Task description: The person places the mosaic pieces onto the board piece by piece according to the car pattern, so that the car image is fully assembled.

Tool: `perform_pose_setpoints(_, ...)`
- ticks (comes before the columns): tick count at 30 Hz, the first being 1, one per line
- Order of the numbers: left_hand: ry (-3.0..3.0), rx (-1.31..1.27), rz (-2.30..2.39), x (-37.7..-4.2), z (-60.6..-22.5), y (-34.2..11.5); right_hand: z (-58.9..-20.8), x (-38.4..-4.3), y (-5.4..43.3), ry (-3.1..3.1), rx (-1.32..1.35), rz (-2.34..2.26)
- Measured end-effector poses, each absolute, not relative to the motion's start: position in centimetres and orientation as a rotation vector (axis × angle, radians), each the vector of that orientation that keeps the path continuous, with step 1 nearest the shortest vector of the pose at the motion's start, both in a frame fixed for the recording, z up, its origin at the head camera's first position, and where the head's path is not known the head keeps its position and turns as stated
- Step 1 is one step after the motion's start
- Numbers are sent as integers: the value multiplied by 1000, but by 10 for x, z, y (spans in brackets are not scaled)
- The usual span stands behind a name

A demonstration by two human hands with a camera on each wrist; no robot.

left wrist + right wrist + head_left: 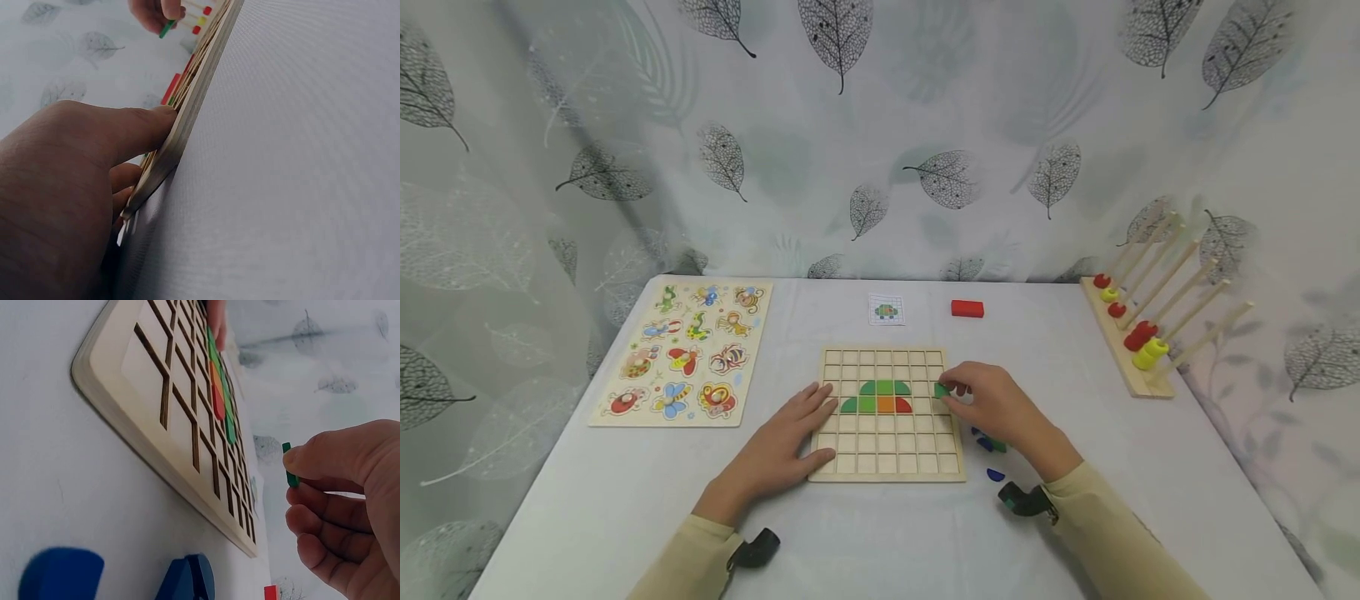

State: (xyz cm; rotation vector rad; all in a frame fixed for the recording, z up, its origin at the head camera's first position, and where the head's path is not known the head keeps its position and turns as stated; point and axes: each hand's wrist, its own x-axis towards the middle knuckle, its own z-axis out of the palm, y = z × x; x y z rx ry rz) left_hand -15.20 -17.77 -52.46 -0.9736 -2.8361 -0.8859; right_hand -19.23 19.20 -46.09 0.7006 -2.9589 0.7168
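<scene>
A wooden grid board (887,464) lies in the middle of the table, with green pieces (885,387), an orange piece (886,405) and a red piece (903,406) set in its cells. My left hand (775,446) rests at the board's left edge, fingers spread; in the left wrist view its thumb (140,128) touches the rim. Between thumb and fingers, my right hand (996,406) pinches a small green piece (290,465) near the board's right edge. Below that hand lie loose blue and green pieces (996,475), partly hidden by the wrist.
Behind the board lie a pattern card (887,310) and a red block (967,308). An insect puzzle board (681,354) is at the left. On the right stands a wooden peg rack (1138,367) with red and yellow beads, its pegs leaning up. A leaf-patterned curtain hangs behind.
</scene>
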Motion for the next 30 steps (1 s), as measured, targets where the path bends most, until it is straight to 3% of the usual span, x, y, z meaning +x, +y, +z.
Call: perform_pose_setpoints(30,-2820,-990,-894,-152,-528,-180,-487,-191,168,-2956,744,791)
